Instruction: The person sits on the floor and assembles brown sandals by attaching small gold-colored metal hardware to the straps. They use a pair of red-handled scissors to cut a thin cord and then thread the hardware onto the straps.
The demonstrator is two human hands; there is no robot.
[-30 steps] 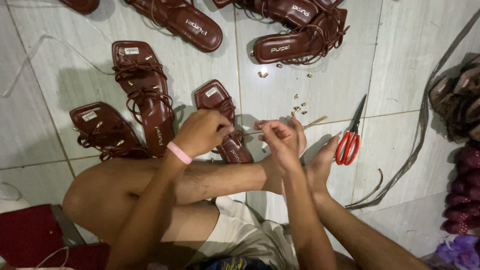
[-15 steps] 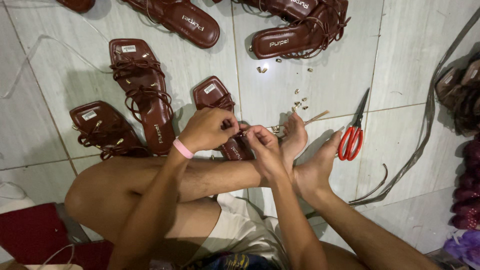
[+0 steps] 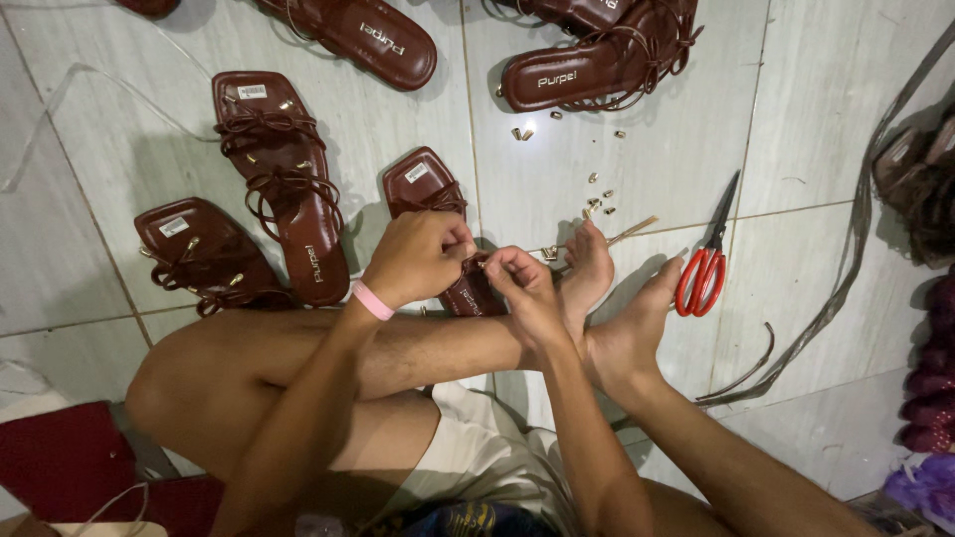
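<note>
I sit on a tiled floor with my legs crossed. My left hand (image 3: 418,257), with a pink wristband, and my right hand (image 3: 519,282) meet fingertip to fingertip above a dark red sandal (image 3: 426,189). Both pinch the sandal's thin strap, which ends in a small gold tip (image 3: 548,253) just right of my right fingers. The hands hide the sandal's front half. My bare feet (image 3: 617,298) lie right of the hands.
More dark red strappy sandals lie around: (image 3: 284,189), (image 3: 204,254), (image 3: 363,35), (image 3: 597,65). Small gold beads (image 3: 600,194) are scattered on the tiles. Red-handled scissors (image 3: 704,264) lie to the right, beside a long dark strap (image 3: 846,268). Red cloth (image 3: 60,462) sits bottom left.
My right hand has moved left, closing up against my left hand at the strap. The left hand has barely shifted.
</note>
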